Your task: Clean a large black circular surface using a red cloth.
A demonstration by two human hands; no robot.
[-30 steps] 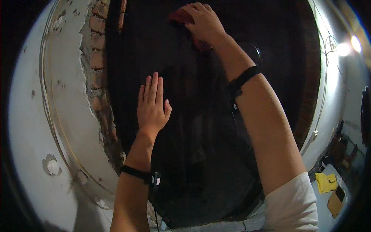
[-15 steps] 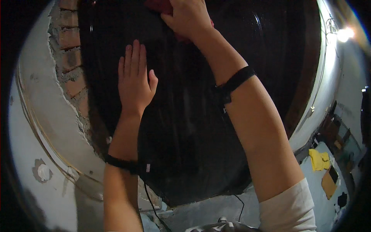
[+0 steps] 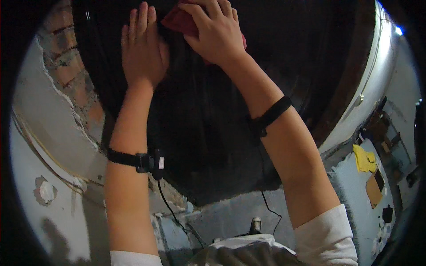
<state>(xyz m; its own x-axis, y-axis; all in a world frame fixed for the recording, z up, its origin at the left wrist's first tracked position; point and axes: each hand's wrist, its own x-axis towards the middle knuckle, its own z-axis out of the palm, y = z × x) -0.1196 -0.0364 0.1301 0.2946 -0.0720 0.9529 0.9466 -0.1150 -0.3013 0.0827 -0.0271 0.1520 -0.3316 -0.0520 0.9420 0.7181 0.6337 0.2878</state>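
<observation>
A large dark door [image 3: 213,133] fills the middle of the view. My left hand [image 3: 143,48] lies flat against it, fingers straight and together, pointing up. Just to its right my right hand [image 3: 214,33] presses a dark red cloth [image 3: 182,21] against the door's upper part, fingers curled over it. Most of the cloth is hidden under that hand. Both forearms carry black straps; the left strap [image 3: 137,160] has a small device with a cable hanging from it.
Bare red brick [image 3: 73,71] shows where plaster has broken away left of the door, with a white plastered wall [image 3: 40,146] beyond. A white wall runs along the right. On the floor at the lower right lie a yellow rag [image 3: 364,158] and small items.
Both hands now sit higher and closer together in the view. My left hand has slid up the door beside the right hand, which still rubs the red cloth on it.
</observation>
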